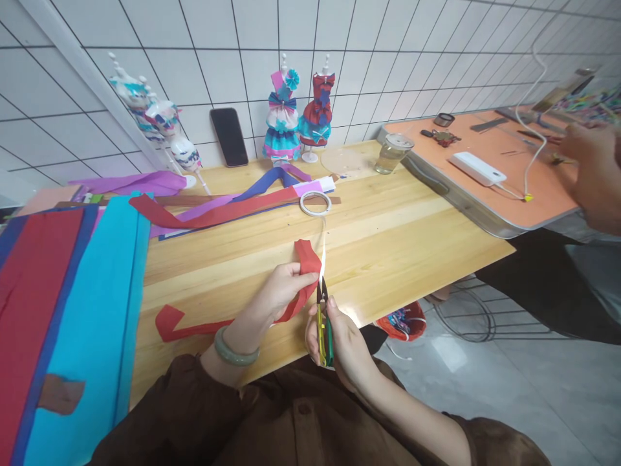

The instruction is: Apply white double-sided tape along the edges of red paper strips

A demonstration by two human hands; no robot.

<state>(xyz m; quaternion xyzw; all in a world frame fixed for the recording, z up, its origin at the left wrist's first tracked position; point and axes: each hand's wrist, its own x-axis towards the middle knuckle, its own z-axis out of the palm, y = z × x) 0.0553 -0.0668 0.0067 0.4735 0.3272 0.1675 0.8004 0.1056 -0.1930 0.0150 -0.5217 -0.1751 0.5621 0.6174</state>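
Note:
My left hand [286,288] pinches a long red paper strip [309,259], whose tail trails left over the wooden table. In my right hand [342,336] are small scissors [324,323] with yellow and green handles, their dark blades pointing away from me. The blade tips meet a narrow white tape [324,249] at the edge of the red strip; whether they cut through it I cannot tell. That tape runs back to a white tape roll [315,204] lying on the table.
Coloured strips [233,207] lie behind my hands, and large red and blue sheets [97,310] cover the left side. Small dressed stands [281,123] and a phone [229,137] are by the wall. A lidded cup [392,153] stands near an orange table [466,145], where another person's hand [596,168] works.

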